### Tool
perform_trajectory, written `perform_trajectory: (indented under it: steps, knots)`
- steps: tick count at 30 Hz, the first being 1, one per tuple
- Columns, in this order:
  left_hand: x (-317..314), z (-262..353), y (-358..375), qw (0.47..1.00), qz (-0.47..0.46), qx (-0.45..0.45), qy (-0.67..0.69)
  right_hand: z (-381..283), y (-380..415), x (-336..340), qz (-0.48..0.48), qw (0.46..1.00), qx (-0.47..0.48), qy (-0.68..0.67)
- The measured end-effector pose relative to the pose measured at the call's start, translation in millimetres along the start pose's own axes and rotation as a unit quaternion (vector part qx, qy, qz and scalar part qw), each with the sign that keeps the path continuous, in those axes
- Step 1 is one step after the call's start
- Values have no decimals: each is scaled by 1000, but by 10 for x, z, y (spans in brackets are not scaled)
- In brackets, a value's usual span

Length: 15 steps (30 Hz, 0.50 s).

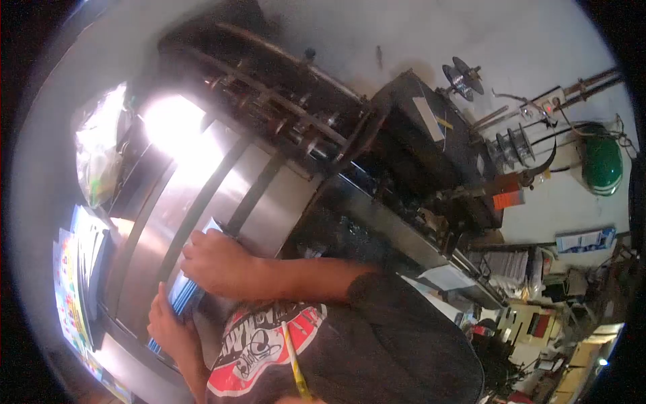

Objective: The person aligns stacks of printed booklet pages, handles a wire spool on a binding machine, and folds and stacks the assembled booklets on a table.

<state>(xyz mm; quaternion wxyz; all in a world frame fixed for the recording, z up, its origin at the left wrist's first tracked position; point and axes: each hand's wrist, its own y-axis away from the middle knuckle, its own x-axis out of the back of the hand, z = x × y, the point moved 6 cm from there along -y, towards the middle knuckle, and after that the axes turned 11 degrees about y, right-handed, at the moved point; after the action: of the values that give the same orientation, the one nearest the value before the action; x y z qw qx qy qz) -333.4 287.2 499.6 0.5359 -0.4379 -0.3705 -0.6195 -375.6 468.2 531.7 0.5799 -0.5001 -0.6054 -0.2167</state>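
Note:
My right hand (pixel 219 264), the upper of the two, rests on a stack of blue and white sheets (pixel 182 294) with its fingers bent around the upper end. My left hand (pixel 169 328) is beside the lower part of this stack, fingers close together along its edge. The stack lies at the edge of a shiny metal surface (pixel 195 195) with dark strips, close to the front of my dark shirt. Part of the stack is hidden under both hands.
Piled printed papers (pixel 87 249) and colourful sheets (pixel 70 296) are at the left, below a clear plastic bag (pixel 101 148). Dark machinery (pixel 289 114) spans the top middle. Wire spools (pixel 511 147) and a green cover (pixel 601 160) are by the wall.

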Motion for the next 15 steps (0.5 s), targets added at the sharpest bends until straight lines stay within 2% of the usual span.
perform_trajectory:
  steps: [2,7,9,11,12,13,14,15]
  knots:
    - [37,21,-11,1000,-8,-11,6,-25,-36,-109,-49,998,13,-30]
    - [75,32,-21,1000,-18,-13,18,-53,-35,-214,-93,995,30,-10]
    - [101,28,-45,998,20,-45,39,-60,-80,-214,-113,992,52,7]
    - [95,24,-42,997,22,-56,44,-37,-126,-288,-194,980,38,-17]
    - [99,18,-32,996,21,-67,45,-53,-130,-318,-193,980,36,-18]
    - [88,-31,-27,996,19,-68,45,-44,-150,-296,-142,989,13,-33]
    - [63,-64,-22,994,21,-101,48,-31,-169,-255,-90,995,-9,-47]
    - [51,-74,-1,990,23,-132,50,-52,-181,-262,-90,995,-8,-48]
